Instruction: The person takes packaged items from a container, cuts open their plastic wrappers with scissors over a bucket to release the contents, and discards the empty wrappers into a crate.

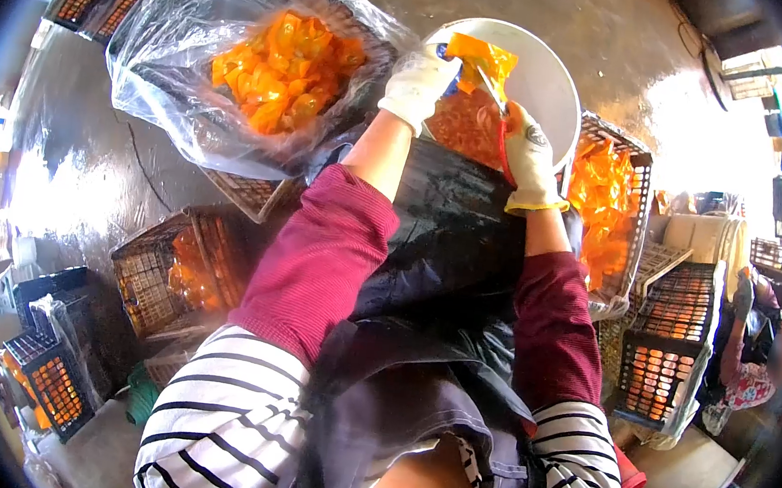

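My left hand (417, 86), in a white glove with blue at the fingertips, is closed on an orange plastic packet (484, 59) above a white bucket (558, 87). A pair of scissors (509, 152) with red handles is gripped in my gloved right hand (532, 160). Its blades reach up to the packet; whether they are parted is too small to tell. Below both hands, a reddish-orange, chunky mass (464, 128) lies in the bucket. Just right of my right hand stands a crate (638, 196) of shiny orange packets (596, 206).
Left of the bucket, a clear plastic bag (169, 67) lines a crate and holds crumpled orange pieces (285, 72). More crates stand at lower left (141, 283) and right (666, 347). Another person (753, 359) is at the far right. A dark apron (447, 240) covers my lap.
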Motion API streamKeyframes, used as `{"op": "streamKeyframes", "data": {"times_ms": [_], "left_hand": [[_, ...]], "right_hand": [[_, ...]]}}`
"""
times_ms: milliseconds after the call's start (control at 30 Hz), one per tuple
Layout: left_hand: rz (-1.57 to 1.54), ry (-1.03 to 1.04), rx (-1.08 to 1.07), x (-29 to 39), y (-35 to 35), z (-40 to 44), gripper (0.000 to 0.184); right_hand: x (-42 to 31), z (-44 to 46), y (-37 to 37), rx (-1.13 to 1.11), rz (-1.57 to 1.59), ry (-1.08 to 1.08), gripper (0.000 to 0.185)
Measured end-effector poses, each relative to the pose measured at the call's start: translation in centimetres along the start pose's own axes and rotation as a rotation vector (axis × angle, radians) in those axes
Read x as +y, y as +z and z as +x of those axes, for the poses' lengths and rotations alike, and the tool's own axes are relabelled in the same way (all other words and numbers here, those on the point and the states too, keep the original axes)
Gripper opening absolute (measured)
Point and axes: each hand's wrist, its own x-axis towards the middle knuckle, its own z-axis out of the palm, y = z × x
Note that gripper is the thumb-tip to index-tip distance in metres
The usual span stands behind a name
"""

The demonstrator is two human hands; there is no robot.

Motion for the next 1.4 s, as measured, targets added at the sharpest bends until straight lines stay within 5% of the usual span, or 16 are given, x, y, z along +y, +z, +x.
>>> {"op": "streamKeyframes", "data": {"times_ms": [167, 267, 300, 400, 533, 633, 900, 1000, 1100, 1167, 1200, 1267, 1333, 1400], "left_hand": [[0.112, 0.057, -0.098, 1.2, -1.3, -0.3, 0.037], [-0.52, 0.183, 0.157, -1.6, 2.4, 2.0, 0.034], [-0.952, 0.039, 0.027, -1.7, 3.1, 2.2, 0.038], [-1.469, -0.213, -0.409, -0.4, 2.8, 1.1, 0.041], [-1.417, -0.075, -0.304, -1.3, 4.9, 2.2, 0.04], [-1.031, -0.109, -0.22, -2.2, 4.9, 3.0, 0.036], [-0.325, 0.059, 0.085, -1.5, 6.7, 2.9, 0.032], [-0.353, -0.049, 0.0, 0.2, 5.9, 2.1, 0.04], [-0.453, 0.144, 0.03, 2.0, 4.2, 0.9, 0.049], [-0.39, 0.25, -0.031, 2.2, 3.3, 1.0, 0.054], [-0.754, 0.21, -0.067, 0.6, 4.2, 1.6, 0.049], [-1.49, 0.096, -0.204, -1.0, 3.4, 1.7, 0.044], [-1.426, 0.128, -0.042, -2.5, 1.2, 1.7, 0.044], [-0.693, 0.186, 0.187, -6.8, -2.7, 1.6, 0.047]], "right_hand": [[-0.5, -0.7, -0.5, -0.103, 0.209, 0.037, 0.031], [0.0, -0.1, -0.1, -0.229, 0.382, 0.179, 0.03], [0.2, 0.0, -0.1, -0.264, 0.491, 0.24, 0.03], [1.0, 0.3, 0.7, -0.297, 0.57, 0.29, 0.03], [0.4, 0.1, 0.5, -0.329, 0.677, 0.373, 0.03], [-2.1, -0.1, -1.7, -0.394, 0.746, 0.462, 0.029], [0.6, 1.0, 0.4, -0.186, 0.367, 0.134, 0.031], [1.5, 1.3, 1.0, -0.139, 0.312, 0.157, 0.031], [4.3, 2.0, 3.0, -0.061, 1.259, 0.403, 0.033], [4.9, 2.0, 4.0, 0.12, 1.354, 0.292, 0.041], [5.6, 2.1, 3.2, 0.077, 1.069, 0.31, 0.043], [0.8, -0.1, -2.6, 0.06, 1.28, 0.361, 0.05], [0.3, -0.7, -4.6, 0.098, 1.132, 0.342, 0.057], [3.1, -0.5, -5.2, 0.091, 1.841, 0.073, 0.051]]}}
